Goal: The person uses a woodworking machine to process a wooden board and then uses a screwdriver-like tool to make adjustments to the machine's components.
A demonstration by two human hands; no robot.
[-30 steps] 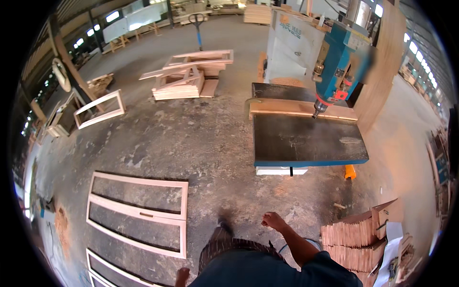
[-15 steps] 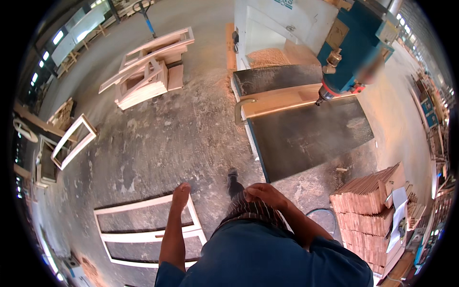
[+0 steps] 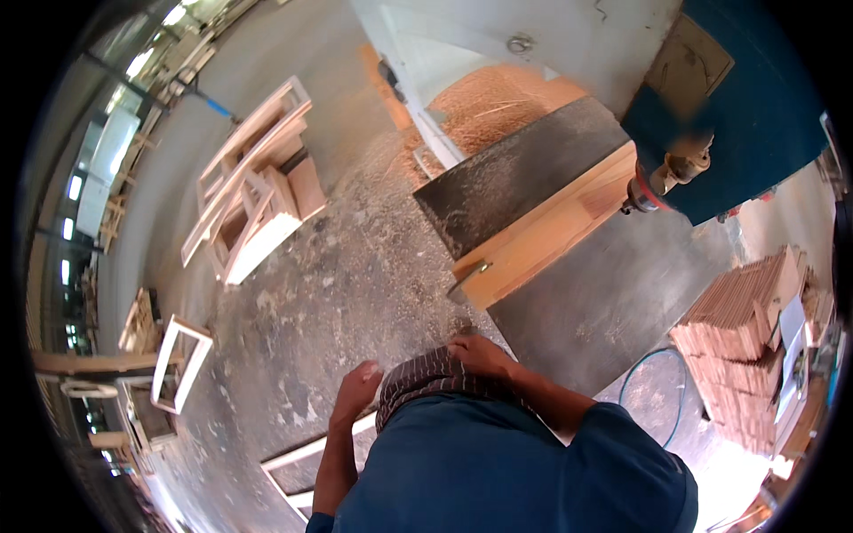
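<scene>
My left hand (image 3: 358,388) hangs beside my patterned lower garment (image 3: 418,382), its fingers curled in and nothing showing in them. My right hand (image 3: 480,356) is closed in front of that garment, with nothing seen protruding from it. Ahead of the right hand is a dark machine table (image 3: 613,293). A wooden board (image 3: 542,235) lies across it, with a small metal clamp or stop (image 3: 469,275) at its near end. A blue machine head (image 3: 746,115) stands over the board's far end, its spindle (image 3: 635,202) close to the wood.
Ribbed wooden pieces are stacked (image 3: 737,346) at the right, by a blue hose (image 3: 625,382). Wooden frames are piled (image 3: 258,195) at the far left. One white frame (image 3: 178,364) leans at the left; another (image 3: 293,462) lies on the floor beside me. Wood shavings (image 3: 498,111) lie behind the table.
The view has turned right and come nearer the machine table. The floor frame has slid mostly behind my left arm and body. Both hands remain low by my waist.
</scene>
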